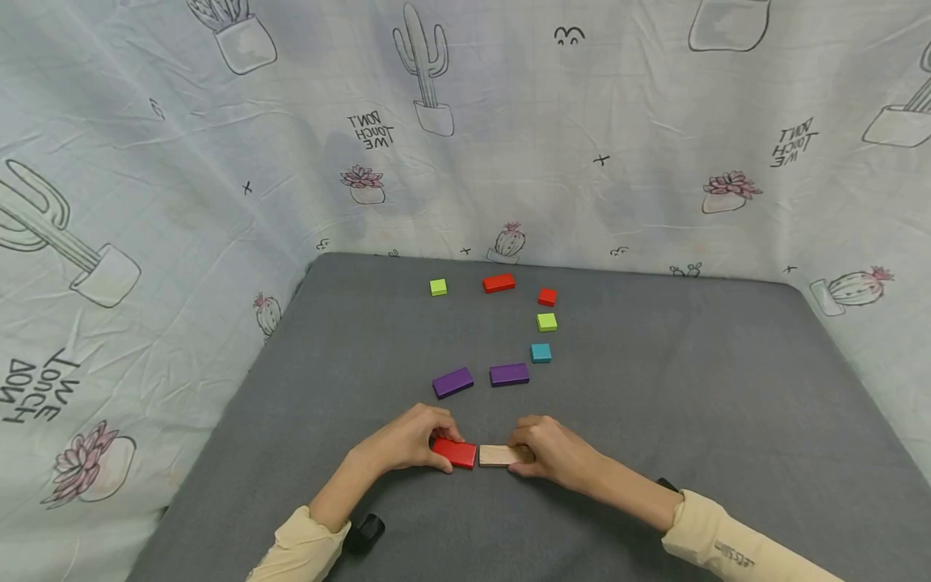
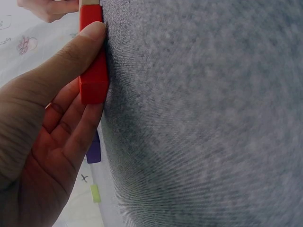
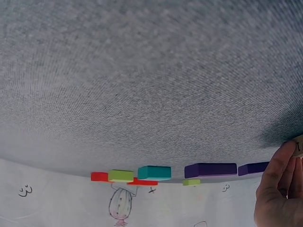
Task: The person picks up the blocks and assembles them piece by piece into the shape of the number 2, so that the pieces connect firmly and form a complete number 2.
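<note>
My left hand (image 1: 410, 439) pinches a red rectangular block (image 1: 457, 453) between thumb and fingers, flat on the grey cloth. In the left wrist view the thumb lies along one long side of that red block (image 2: 94, 75). Just to its right, my right hand (image 1: 556, 453) grips a plain wooden block (image 1: 498, 456) by its right end. The two blocks lie end to end in a line, with a thin gap between them in the head view. Only a corner of the wooden block (image 3: 298, 145) shows in the right wrist view, at the fingertips.
Beyond the hands lie two purple blocks (image 1: 453, 382). Farther back are a blue block (image 1: 541, 352), a green block (image 1: 547, 322), a small red block (image 1: 547, 297), a longer red block (image 1: 499, 283) and another green block (image 1: 438, 287). A patterned curtain (image 1: 509, 121) borders the table (image 1: 691, 404).
</note>
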`<state>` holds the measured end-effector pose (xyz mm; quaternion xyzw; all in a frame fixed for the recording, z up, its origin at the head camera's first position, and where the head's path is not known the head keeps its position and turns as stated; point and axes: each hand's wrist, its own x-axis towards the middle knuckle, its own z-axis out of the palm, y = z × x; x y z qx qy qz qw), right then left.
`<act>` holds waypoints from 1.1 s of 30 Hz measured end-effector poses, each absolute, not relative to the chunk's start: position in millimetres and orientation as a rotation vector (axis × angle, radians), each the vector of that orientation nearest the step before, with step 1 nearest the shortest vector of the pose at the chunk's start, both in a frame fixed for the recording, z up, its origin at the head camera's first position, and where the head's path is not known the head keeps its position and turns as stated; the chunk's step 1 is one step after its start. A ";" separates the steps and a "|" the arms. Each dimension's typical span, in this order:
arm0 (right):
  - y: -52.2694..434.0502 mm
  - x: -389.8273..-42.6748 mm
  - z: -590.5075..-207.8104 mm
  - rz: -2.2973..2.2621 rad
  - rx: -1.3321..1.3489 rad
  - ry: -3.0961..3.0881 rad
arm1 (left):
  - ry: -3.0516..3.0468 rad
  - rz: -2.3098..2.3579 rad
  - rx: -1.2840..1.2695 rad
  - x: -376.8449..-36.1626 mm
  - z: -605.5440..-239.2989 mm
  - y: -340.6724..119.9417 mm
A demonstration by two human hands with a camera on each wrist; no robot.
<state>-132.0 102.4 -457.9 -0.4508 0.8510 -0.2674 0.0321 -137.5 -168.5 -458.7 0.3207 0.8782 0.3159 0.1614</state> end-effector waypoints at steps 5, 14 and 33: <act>99.8 -132.6 -458.2 -0.818 -1.380 2.612 | 2.508 0.916 0.933 -137.3 -458.5 -168.7; 96.8 -133.2 -457.4 -0.802 -1.392 2.598 | 2.497 0.944 0.954 -137.2 -459.5 -169.5; 83.3 -143.0 -450.0 -0.749 -1.388 2.497 | 2.515 0.935 1.001 -139.1 -462.9 -171.4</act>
